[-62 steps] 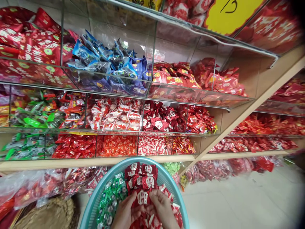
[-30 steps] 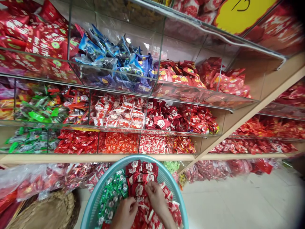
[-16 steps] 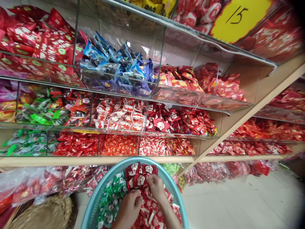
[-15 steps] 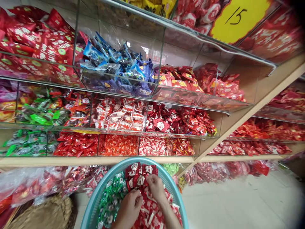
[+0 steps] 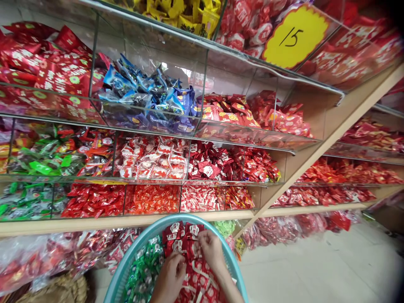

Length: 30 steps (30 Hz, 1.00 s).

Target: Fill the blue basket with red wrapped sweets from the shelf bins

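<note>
A teal plastic basket [image 5: 119, 273] holds wrapped sweets sorted by kind. Green-wrapped candies [image 5: 143, 269] fill its left side, and dark red candy packets [image 5: 174, 230] are grouped at the back. Red and white wrapped candies [image 5: 199, 277] cover the middle and front. Over the centre of the basket, my left hand [image 5: 170, 271] is closed, thumb against curled fingers; what they hold, if anything, is hidden. My right hand [image 5: 211, 248] is closed in a pinch beside the dark red packets, and I cannot make out what lies between its fingertips.
Clear-walled shelf bins ahead hold blue sweet packets [image 5: 151, 90], red packets [image 5: 227, 111] and red-white sweets [image 5: 158, 158]. A yellow price tag [image 5: 295, 38] reads 15. Below the wooden shelf edge [image 5: 94, 223] lie bagged sweets [image 5: 53, 256]. A woven basket [image 5: 59, 290] stands at lower left.
The view has shifted slightly, so the shelves sit a bit lower and further left. Both hands stay over the basket, still closed, with only small movements of the fingers.
</note>
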Each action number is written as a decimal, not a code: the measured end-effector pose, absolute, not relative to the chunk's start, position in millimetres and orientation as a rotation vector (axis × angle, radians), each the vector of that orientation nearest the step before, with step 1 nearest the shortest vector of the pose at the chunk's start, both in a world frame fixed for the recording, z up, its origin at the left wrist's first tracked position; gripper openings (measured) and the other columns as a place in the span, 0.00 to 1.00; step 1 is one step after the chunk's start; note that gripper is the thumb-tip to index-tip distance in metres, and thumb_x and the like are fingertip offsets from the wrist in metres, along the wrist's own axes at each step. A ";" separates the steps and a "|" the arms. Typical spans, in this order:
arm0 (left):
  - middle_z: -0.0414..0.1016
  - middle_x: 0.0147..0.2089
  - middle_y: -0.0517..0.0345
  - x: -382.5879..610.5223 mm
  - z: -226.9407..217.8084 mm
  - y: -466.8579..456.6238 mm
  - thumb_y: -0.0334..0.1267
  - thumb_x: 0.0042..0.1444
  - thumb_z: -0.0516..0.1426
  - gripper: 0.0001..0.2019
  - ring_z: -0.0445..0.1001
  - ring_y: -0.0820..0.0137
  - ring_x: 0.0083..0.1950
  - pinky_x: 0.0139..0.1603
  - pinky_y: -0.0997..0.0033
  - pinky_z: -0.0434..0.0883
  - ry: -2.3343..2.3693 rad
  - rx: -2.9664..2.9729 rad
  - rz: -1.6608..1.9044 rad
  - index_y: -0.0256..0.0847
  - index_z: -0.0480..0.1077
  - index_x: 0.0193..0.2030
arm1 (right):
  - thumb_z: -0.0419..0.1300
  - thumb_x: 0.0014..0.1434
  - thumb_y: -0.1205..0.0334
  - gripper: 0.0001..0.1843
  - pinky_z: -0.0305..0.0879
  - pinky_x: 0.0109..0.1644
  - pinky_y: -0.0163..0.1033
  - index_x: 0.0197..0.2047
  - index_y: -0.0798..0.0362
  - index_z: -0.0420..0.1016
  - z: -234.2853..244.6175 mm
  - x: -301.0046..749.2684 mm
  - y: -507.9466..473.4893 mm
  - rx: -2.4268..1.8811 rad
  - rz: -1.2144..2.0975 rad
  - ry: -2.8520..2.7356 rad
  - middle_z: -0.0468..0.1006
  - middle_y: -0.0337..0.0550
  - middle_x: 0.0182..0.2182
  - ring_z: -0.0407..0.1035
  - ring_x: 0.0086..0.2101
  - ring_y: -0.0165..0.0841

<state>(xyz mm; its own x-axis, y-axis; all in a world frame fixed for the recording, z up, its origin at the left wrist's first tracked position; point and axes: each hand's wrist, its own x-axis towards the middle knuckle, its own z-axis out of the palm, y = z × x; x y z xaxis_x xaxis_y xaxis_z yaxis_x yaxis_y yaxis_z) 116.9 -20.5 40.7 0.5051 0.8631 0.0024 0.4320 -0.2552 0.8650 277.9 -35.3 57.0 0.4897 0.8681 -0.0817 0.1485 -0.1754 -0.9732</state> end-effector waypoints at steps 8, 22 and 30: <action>0.76 0.42 0.51 115.9 35.2 -28.0 0.42 0.58 0.51 0.11 0.73 0.64 0.47 0.50 0.69 0.69 0.936 1.837 0.778 0.45 0.74 0.34 | 0.53 0.56 0.49 0.16 0.61 0.29 0.34 0.34 0.54 0.71 198.2 343.1 5.4 -1.604 0.156 -1.084 0.74 0.40 0.23 0.65 0.23 0.30; 0.78 0.42 0.53 107.5 37.4 -29.0 0.43 0.59 0.50 0.12 0.74 0.65 0.46 0.50 0.71 0.68 0.914 1.925 0.777 0.47 0.75 0.37 | 0.53 0.55 0.62 0.12 0.60 0.38 0.41 0.44 0.53 0.66 245.8 364.2 73.9 -2.236 -0.059 -1.139 0.77 0.50 0.34 0.71 0.36 0.41; 0.77 0.40 0.54 110.4 38.9 -31.8 0.40 0.60 0.49 0.12 0.74 0.67 0.45 0.48 0.74 0.68 0.857 2.019 0.753 0.46 0.73 0.36 | 0.54 0.52 0.65 0.11 0.60 0.37 0.38 0.40 0.51 0.67 245.1 376.1 76.9 -2.211 0.021 -1.170 0.77 0.47 0.35 0.71 0.36 0.38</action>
